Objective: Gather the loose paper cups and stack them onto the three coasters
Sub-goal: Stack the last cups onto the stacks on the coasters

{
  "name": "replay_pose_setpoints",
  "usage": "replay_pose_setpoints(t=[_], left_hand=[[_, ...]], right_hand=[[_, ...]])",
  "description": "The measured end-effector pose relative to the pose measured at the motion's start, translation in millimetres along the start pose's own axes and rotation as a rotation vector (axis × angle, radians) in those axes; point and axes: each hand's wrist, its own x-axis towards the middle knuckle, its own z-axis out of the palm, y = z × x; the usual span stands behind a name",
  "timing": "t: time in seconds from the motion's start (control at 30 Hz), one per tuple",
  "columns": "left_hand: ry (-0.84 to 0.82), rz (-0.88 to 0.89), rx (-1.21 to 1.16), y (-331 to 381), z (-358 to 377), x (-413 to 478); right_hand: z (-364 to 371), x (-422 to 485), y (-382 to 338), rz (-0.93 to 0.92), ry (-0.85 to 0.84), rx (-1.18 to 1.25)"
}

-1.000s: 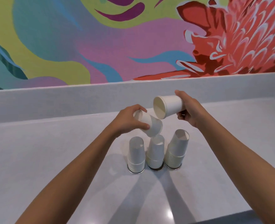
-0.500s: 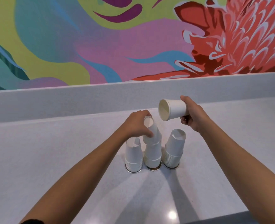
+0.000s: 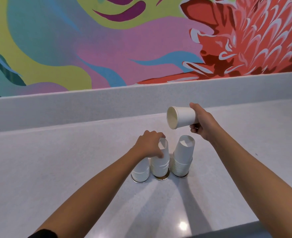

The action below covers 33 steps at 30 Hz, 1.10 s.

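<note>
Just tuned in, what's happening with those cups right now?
A person is stacking upside-down paper cups on three coasters. The left hand grips the top cup of the middle stack. The right hand holds a single cup sideways in the air above the right stack. The left stack is shortest.

Grey counter [image 3: 55, 169], three coasters [image 3: 161, 177] atop.

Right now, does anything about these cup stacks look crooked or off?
Yes, slightly. The right stack leans toward the middle stack, its upper cups tilted off the nested lower ones. The left stack is partly hidden by the left hand. Nothing looks spilled or crushed.
</note>
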Motion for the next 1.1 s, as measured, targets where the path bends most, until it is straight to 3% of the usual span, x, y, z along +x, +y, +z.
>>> replay_pose_setpoints(t=[0.37,0.57,0.73,0.93,1.1], left_hand=[[-0.001,-0.015,0.047,-9,10,-3],[0.048,-0.075,-0.338,-22,-32,-5],[0.121,-0.017,-0.602,-18,-62,-7],[0.333,-0.134,-0.510,-23,-56,-12],[0.365,-0.197,-0.522,-41,-48,-23]], right_hand=[[4,2,3,0.011,0.001,-0.021],[15,0,-3,-0.034,0.011,-0.122],[34,-6,-7,-0.180,0.007,-0.259],[60,-16,-7,-0.429,0.001,-0.477],[82,-28,-5,-0.587,-0.046,-0.783]])
